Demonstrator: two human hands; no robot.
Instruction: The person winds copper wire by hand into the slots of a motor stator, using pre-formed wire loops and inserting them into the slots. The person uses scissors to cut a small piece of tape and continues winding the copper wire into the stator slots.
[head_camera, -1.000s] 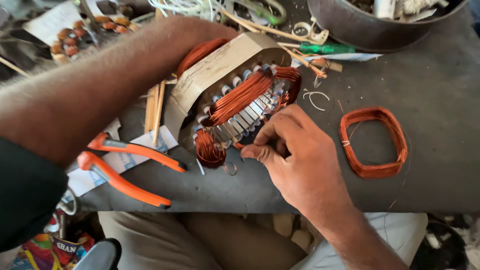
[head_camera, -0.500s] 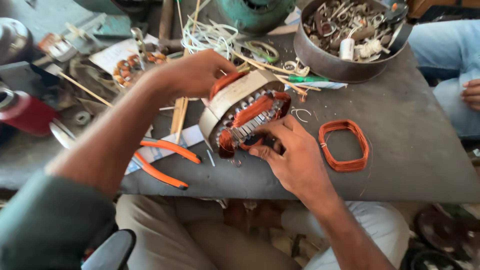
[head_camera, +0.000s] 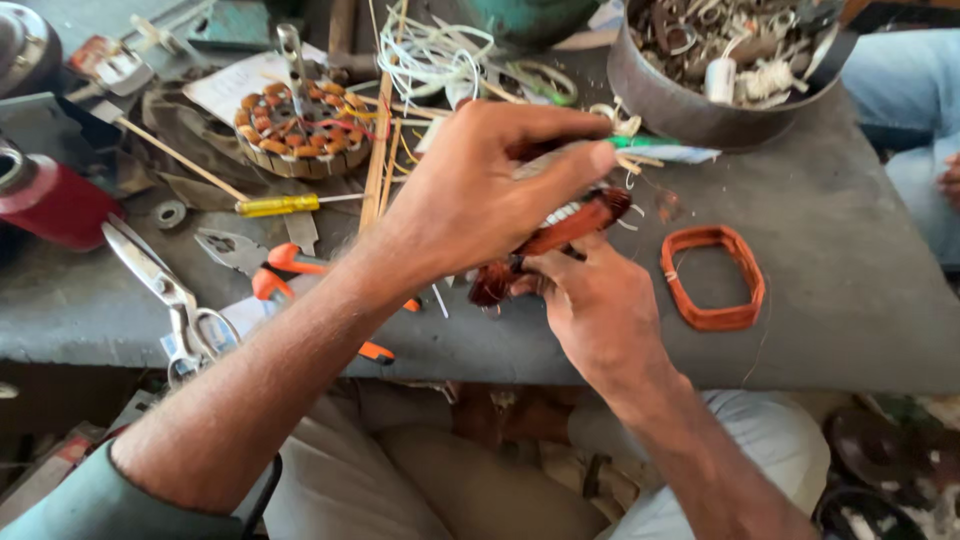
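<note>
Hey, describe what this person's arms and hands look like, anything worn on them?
Both hands are bare: no gloves, rings or watch visible on the left hand or the right hand. The left arm ends in a grey-green sleeve pushed above the elbow. The right forearm is bare, no sleeve in view.

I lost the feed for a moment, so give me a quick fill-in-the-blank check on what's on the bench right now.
1. The left hand covers the motor stator from ____.
2. The loose copper coil lies on the bench to the ____ of the right hand.
3. The screwdriver has a ____ handle.
4. The scissors lie near the bench's ____ edge.

Missing words: above; right; yellow; left
</note>
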